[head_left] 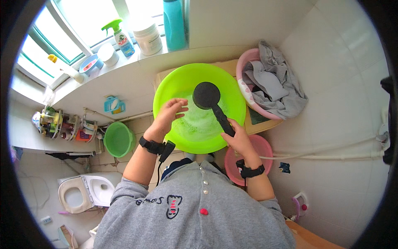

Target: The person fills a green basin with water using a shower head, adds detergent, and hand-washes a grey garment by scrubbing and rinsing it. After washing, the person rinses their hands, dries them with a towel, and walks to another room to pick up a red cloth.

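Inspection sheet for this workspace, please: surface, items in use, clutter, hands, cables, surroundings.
Surface: beige board under the lime-green basin.
Items in use: basin holds foamy water; black shower head above it.
Clutter: pink basket with grey clothes, right of basin; pink basin lower right.
Hands: right hand grips shower head's handle; left hand empty, open, over basin.
Cables: black cable at left wristband; none seen in the basin.
Surroundings: spray bottle on windowsill; green tub and toilet at left.
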`<state>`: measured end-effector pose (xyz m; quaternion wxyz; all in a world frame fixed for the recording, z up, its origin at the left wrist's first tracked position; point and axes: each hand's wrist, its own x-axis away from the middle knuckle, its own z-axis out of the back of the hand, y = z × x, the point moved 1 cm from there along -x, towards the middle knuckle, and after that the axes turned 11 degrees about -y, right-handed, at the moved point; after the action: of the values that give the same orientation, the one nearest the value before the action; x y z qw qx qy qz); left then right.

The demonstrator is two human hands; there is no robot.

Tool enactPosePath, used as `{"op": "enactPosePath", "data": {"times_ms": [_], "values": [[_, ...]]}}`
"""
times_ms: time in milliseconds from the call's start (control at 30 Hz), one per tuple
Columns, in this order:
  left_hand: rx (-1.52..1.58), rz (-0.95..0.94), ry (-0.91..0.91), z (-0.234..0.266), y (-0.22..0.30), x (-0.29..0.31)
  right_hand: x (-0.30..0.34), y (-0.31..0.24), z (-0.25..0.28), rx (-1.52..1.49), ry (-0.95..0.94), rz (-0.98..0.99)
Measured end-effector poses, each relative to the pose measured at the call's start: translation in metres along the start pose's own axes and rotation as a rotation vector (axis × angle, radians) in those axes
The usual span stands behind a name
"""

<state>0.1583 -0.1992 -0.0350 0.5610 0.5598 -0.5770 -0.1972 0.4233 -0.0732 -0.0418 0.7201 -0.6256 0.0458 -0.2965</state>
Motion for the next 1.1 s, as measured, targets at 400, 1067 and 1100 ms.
{"op": "enactPosePath", "data": {"times_ms": [400, 1067, 1100], "values": [[0.066, -0.116, 0.121, 0.043, -0.001, 0.010, 0.007, -0.014, -0.005, -0.145, -0.147, -0.214], [-0.081, -0.207, 0.252, 0.020, 0.001, 0.005, 0.000, -0.007, 0.011, -0.231, -0.227, -0.159], [-0.098, -0.209, 0.262, 0.021, 0.000, 0.005, 0.000, -0.007, 0.011, -0.245, -0.241, -0.158]]}}
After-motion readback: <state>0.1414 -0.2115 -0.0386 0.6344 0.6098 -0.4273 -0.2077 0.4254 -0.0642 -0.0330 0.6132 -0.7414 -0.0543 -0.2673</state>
